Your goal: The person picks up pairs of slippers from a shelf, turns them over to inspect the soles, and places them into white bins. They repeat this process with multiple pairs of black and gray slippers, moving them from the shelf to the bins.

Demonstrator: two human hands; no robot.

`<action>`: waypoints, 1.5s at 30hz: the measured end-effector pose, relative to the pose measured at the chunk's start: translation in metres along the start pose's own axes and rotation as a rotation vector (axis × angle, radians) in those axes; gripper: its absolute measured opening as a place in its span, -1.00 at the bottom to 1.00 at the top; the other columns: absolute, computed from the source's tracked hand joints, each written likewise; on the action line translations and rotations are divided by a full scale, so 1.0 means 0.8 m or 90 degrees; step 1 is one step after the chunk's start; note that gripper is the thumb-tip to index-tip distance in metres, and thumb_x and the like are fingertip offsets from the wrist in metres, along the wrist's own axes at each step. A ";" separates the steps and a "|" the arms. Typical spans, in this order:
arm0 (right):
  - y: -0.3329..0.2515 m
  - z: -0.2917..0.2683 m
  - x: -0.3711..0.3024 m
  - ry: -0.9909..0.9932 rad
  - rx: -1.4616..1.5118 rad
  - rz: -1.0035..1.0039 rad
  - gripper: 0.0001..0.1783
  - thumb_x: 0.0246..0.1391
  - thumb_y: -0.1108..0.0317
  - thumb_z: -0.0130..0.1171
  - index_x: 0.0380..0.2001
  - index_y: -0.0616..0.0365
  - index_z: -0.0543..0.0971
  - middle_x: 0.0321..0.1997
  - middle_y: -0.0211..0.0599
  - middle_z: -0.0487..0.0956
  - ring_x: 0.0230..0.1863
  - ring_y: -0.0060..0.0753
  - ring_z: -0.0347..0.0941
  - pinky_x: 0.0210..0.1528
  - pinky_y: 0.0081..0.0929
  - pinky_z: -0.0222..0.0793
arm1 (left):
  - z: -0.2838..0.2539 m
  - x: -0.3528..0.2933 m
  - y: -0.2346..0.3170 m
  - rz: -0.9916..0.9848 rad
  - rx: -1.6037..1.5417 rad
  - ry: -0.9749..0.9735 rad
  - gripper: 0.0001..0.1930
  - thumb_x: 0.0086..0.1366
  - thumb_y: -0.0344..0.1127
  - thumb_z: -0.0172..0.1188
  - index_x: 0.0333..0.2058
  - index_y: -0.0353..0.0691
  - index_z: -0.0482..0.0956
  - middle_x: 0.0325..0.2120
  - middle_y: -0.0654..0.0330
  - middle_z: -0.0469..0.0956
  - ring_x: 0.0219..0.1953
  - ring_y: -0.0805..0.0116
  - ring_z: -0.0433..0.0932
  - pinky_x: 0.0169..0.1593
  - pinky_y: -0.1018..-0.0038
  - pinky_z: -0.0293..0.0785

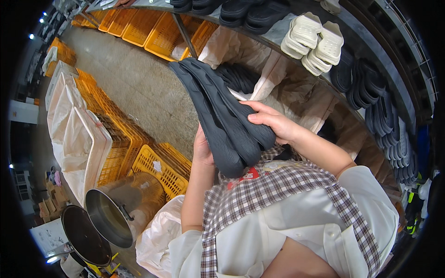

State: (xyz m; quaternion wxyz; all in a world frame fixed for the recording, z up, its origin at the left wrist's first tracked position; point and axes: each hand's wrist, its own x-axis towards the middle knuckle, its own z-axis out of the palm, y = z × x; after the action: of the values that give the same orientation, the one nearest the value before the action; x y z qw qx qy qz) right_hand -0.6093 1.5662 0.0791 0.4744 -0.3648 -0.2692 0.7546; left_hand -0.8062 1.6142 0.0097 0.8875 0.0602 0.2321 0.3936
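I hold a bundle of dark grey foam clogs (227, 125) in front of my apron, several long pieces pressed side by side. My right hand (274, 122) grips the bundle at its near right end, thumb on top and the other fingers partly out of sight. On the opposite side, my left hand (203, 147) supports it; most of those fingers are hidden behind the clogs. Beyond my right hand, more dark pieces (238, 78) lie in a pale sack (274, 74) under the table.
White clogs (306, 30) and dark clogs (255, 16) line the table (278, 37) ahead, with grey ones (387, 123) at right. Yellow crates (155, 34) stand under its far part. At left are crates (160, 169), a lined crate (74, 134) and a large metal pot (111, 217).
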 end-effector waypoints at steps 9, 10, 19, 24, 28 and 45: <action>0.004 -0.013 -0.012 -0.026 -0.238 -0.103 -0.37 0.12 0.33 0.04 0.25 0.23 0.15 0.19 -0.17 0.30 0.20 -0.41 0.23 0.22 -0.45 0.15 | -0.012 0.009 -0.002 -0.068 -0.033 -0.124 -0.59 0.32 -0.26 0.00 0.05 -0.41 0.33 -0.04 -0.06 0.46 -0.06 0.11 0.52 0.02 0.22 0.51; 0.004 -0.014 -0.012 -0.030 -0.305 -0.134 -0.37 0.13 0.34 0.04 0.25 0.23 0.15 0.20 -0.17 0.29 0.20 -0.41 0.21 0.23 -0.45 0.13 | -0.010 0.010 -0.002 -0.053 -0.035 -0.131 -0.58 0.31 -0.25 0.01 0.05 -0.41 0.34 -0.05 -0.06 0.47 -0.06 0.11 0.52 0.02 0.22 0.50; -0.016 -0.016 -0.015 0.091 -0.404 -0.217 0.13 -0.01 0.12 0.26 0.30 0.39 -0.29 0.34 0.18 -0.05 0.37 -0.07 -0.08 0.34 -0.36 -0.10 | 0.075 0.036 -0.012 0.145 0.310 -0.067 -0.26 0.22 -0.54 0.04 0.30 -0.16 -0.14 0.16 -0.05 0.18 0.16 0.08 0.29 0.16 0.23 0.34; -0.056 -0.028 -0.032 0.234 -0.200 -0.243 0.03 -0.20 0.37 0.20 0.30 0.30 -0.14 0.18 0.02 0.23 0.19 -0.21 0.21 0.18 -0.39 0.20 | 0.134 0.043 -0.052 0.211 0.469 -0.123 -0.18 0.19 -0.48 0.14 0.31 -0.16 -0.19 0.13 -0.07 0.18 0.14 0.17 0.25 0.18 0.30 0.20; -0.147 -0.073 -0.100 0.406 -0.041 -0.178 -0.40 -0.23 0.37 0.09 0.01 0.26 0.38 -0.18 -0.16 0.52 -0.18 -0.31 0.50 -0.04 -0.40 0.43 | 0.143 0.050 -0.047 0.204 0.498 -0.211 -0.26 0.22 -0.29 0.14 0.29 -0.15 -0.04 0.19 0.07 0.18 0.21 0.18 0.17 0.18 0.36 0.14; -0.334 -0.396 -0.154 0.784 -0.183 0.195 -0.48 -0.07 0.26 -0.04 -0.01 0.30 0.33 -0.03 0.06 0.45 -0.10 0.00 0.47 -0.10 0.03 0.39 | 0.050 0.064 -0.034 0.113 0.519 0.079 -0.64 0.31 -0.37 0.03 0.08 -0.17 0.27 -0.09 0.18 0.42 -0.10 0.40 0.44 -0.08 0.49 0.37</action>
State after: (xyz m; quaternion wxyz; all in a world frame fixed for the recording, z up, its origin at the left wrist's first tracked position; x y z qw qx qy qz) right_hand -0.1803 1.5812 0.1295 0.3756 -0.8246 0.0085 0.4230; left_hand -0.7397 1.6357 0.0187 0.7379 0.4023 0.4160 0.3472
